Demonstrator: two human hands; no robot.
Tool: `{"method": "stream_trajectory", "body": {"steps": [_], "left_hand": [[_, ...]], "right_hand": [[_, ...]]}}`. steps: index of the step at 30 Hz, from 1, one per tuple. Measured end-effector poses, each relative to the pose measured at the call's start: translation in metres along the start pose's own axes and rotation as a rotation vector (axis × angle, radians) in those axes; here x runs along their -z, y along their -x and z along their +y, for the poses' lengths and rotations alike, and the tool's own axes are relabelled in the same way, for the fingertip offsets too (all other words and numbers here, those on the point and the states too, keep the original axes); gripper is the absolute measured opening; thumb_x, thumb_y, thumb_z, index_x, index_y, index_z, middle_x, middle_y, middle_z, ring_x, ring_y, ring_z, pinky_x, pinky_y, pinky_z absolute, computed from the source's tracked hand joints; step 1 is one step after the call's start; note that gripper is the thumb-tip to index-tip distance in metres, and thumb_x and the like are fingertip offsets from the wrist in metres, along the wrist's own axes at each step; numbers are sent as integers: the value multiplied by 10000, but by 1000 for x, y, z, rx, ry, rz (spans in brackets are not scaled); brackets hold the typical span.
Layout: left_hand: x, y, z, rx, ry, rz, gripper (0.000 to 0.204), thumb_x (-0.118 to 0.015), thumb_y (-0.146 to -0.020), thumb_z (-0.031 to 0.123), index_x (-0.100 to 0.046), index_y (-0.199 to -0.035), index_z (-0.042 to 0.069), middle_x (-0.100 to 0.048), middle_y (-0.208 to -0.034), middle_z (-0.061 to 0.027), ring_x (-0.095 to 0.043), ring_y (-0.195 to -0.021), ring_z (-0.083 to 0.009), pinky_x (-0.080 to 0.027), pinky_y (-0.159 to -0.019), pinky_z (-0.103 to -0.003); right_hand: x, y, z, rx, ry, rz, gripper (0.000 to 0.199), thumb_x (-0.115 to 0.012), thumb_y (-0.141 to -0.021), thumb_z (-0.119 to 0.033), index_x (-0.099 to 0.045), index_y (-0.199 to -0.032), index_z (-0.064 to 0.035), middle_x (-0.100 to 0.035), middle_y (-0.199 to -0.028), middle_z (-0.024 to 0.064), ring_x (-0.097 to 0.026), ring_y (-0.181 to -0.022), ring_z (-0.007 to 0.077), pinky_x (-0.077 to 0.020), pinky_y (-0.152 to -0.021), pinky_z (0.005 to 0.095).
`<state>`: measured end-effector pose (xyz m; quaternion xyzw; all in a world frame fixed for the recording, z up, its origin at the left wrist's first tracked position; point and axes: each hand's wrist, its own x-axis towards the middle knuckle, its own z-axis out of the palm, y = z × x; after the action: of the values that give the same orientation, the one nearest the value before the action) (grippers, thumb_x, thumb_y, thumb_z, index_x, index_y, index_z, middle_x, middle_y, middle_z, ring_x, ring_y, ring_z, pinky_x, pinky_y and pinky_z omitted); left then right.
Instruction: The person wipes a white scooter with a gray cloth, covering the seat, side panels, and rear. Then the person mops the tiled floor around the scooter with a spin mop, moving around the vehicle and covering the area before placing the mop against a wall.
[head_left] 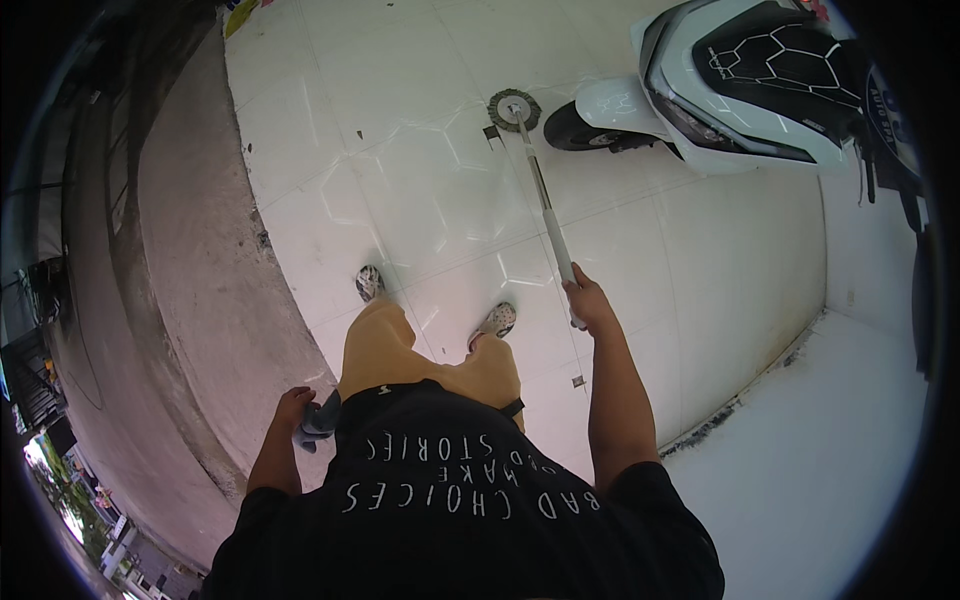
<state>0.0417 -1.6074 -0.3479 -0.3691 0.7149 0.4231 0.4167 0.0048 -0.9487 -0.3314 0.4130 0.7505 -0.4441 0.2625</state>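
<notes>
My right hand (590,303) is wrapped round the lower end of a long-handled round brush (560,245). Its pale handle slants away from me to a thinner metal section. At the far end, the disc-shaped head with dark bristles round its rim rests on the tiles, just left of a scooter's front wheel (575,130). Low beside my left thigh, my left hand (297,402) is closed on a grey-blue cloth (320,420) that hangs down; part of the cloth is hidden behind my fingers and shirt.
A white and black scooter (720,90) stands at the far right. Glossy pale tiles (430,200) lie under my feet, ending on the left at a rough-edged concrete strip (200,220). A white wall (800,440) with a dirty base edge rises at the near right.
</notes>
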Motion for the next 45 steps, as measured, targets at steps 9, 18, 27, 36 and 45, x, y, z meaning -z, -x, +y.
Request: {"method": "stream_trajectory", "body": {"steps": [9,18,27,36,45], "left_hand": [[178,-125,164,-227,-161,83,461,-648,-906,219,-560,-1268,-52,-701,-936,-147,-676,-810,-202,-508,-741,-315],[339,-184,372,-313,-195,97,464,-608,-942,280,-551,-1300,-11,-700,-930,-137,-636,-810,-190,-498,-735,-308],[339,-254,594,-500,-647,23,469,-619,-923,253,-559,-1302,-15,-709,-873,-114,-632,-865,-181,-480,-797,-310],[478,-286,726,-406,-520,94,461,-627,-931,224,-554,-1268,-81,-684,-1002,-164,-679,-840,-223,-525,-781,-331],[535,-414,894,-315,-713,-68,420,-626,-911,172,-560,-1234,-88,-678,-1009,-170,-700,-842,-258,-524,-756,-359]], "right_hand": [[-87,-89,-150,-107,64,101,671,-548,-883,-182,-337,-1512,-84,-647,-1176,244,-705,-824,327,-584,-651,441],[-234,116,-190,-297,-190,-57,634,-594,-954,-193,-342,-1535,-214,-581,-750,44,-540,-599,138,-480,-581,328],[-246,-58,-324,-271,-435,216,602,-600,-911,-208,-427,-1482,-120,-651,-1210,236,-640,-1070,282,-472,-944,360],[-137,-240,-493,-248,99,385,586,-482,-889,-163,-434,-1473,-190,-700,-1120,132,-680,-1014,292,-530,-851,412],[-323,-124,-576,-528,-118,453,586,-534,-924,-261,-392,-1493,-274,-674,-1155,180,-646,-1053,367,-508,-903,473]]}}
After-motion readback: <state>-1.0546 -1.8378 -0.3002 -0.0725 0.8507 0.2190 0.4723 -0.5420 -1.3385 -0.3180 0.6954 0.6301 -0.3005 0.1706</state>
